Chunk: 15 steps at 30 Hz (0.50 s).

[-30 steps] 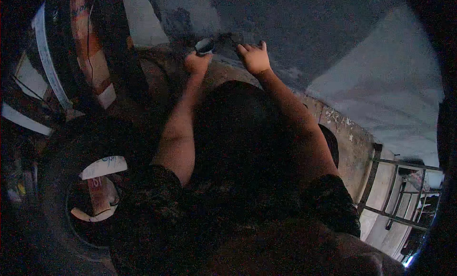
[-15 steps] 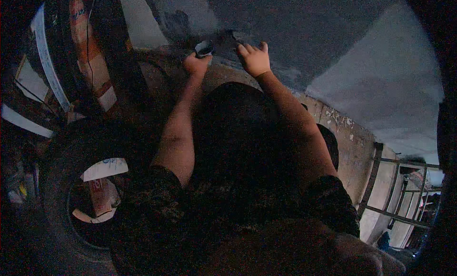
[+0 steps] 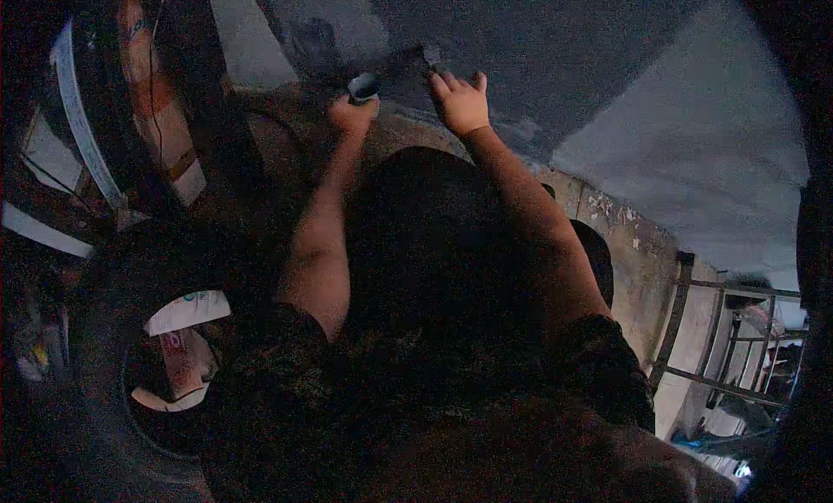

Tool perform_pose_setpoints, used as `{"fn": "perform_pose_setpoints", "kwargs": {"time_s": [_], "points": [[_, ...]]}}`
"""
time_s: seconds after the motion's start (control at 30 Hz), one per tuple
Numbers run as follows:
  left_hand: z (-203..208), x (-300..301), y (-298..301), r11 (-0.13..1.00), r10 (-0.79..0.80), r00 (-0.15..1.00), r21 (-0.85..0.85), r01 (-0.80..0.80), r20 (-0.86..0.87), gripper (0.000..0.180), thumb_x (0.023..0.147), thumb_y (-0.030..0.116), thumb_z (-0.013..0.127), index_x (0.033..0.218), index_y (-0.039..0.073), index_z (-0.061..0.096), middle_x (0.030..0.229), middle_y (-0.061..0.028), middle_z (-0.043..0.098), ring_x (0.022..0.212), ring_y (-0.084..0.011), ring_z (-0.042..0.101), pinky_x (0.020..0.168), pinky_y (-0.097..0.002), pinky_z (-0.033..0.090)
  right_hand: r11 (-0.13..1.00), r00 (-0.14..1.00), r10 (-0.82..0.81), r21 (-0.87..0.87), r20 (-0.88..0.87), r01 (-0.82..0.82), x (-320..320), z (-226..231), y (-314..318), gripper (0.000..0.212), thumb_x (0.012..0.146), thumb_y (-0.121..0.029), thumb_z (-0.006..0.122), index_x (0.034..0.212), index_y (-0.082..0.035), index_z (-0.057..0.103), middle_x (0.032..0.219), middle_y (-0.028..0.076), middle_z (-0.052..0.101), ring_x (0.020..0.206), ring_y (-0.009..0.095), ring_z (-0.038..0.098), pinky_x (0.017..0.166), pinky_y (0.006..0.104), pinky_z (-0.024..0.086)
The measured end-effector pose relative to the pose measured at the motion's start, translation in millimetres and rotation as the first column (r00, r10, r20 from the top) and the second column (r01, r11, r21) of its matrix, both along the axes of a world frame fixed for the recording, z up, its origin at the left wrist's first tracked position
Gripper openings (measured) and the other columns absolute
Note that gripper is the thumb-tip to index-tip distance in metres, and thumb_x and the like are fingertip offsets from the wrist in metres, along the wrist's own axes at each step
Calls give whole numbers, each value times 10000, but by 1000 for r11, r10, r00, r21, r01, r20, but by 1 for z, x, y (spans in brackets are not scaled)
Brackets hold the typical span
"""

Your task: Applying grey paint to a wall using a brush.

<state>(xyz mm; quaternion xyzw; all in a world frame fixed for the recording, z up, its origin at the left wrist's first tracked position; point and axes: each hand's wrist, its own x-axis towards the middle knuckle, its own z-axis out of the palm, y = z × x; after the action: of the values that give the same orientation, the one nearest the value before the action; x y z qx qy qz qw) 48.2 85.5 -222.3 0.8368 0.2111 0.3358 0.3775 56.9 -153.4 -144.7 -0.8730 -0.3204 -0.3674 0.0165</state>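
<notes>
- Well, my left hand (image 3: 350, 117) is wrapped round a small cup (image 3: 366, 95).
- Right hand (image 3: 462, 107) is up by the grey wall (image 3: 538, 61); too dark to tell what those fingers grip.
- Both barely moved this past second, so probably same spot.

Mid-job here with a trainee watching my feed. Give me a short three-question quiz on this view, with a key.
1. What does the left hand hold?
2. True or false: the right hand is farther from the tire than the left hand is.
3. Which shows toward the picture's right edge: A, the tire; B, a dark barred frame; C, the left hand?

Key: 1. An open, cup-like container. 2. True. 3. B.
</notes>
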Motion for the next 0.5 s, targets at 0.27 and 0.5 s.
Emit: {"fn": "perform_pose_setpoints", "kwargs": {"time_s": [0.27,0.5], "points": [[-3,1,-2,999,3,999,48,-1,-34,511,543,357,848,880,4,696,823,-161,686,757,-325,666,675,-421,517,998,984,1,54,-179,9,-7,6,1,418,875,-125,448,1287,-193,457,1259,57,539,1062,227,585,976,635,273],[3,-7,5,998,-47,999,31,47,1,500,558,341,847,884,-4,690,820,-145,693,734,-296,673,657,-411,516,991,999,48,122,8,-49,-9,8,7,303,883,-209,527,1184,-172,516,1078,24,600,975,203,613,935,613,298]]}}
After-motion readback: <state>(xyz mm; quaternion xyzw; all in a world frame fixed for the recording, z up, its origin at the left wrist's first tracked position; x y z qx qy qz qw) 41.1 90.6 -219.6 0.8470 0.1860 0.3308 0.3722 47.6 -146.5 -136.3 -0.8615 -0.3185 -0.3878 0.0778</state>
